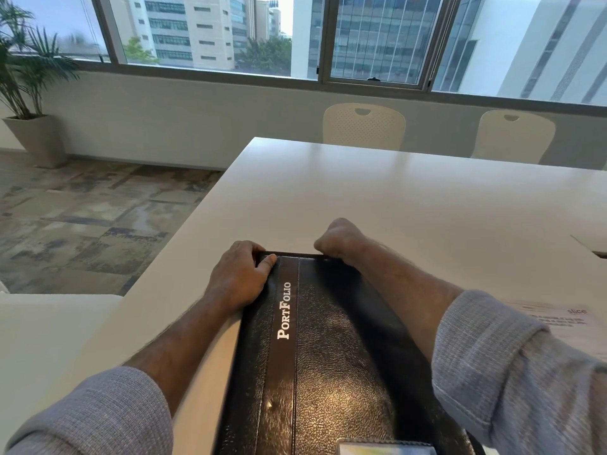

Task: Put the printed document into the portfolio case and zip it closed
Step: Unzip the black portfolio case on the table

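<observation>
Two hands on one black case [331, 349], lying shut and flat on white table [377, 198], near front left part of tabletop. "PortFolio" lettering on brown strip down lid. Left hand [239, 277] at far left corner of case, palm down against left side, thumb laid on lid, fingers curled over far edge, clamped on that corner. Right hand [338, 239] at far edge, toward far right corner, closed into a fist, fingertips hidden behind knuckles; cannot tell what is pinched inside, zipper pull not visible. Both forearms along case sides, grey sleeves [512, 366] pushed up. Printed paper [558, 320] flat on table right of case, partly behind right sleeve, word "slice" readable, not inside case. Small light card-like thing [384, 448] at near edge of lid, cut by frame bottom. Table left edge close beside left hand, floor beyond. Wide bare tabletop beyond far edge of case and to right. Two white chairs [363, 126] at far table edge. Potted plant [26, 93] far left by window.
</observation>
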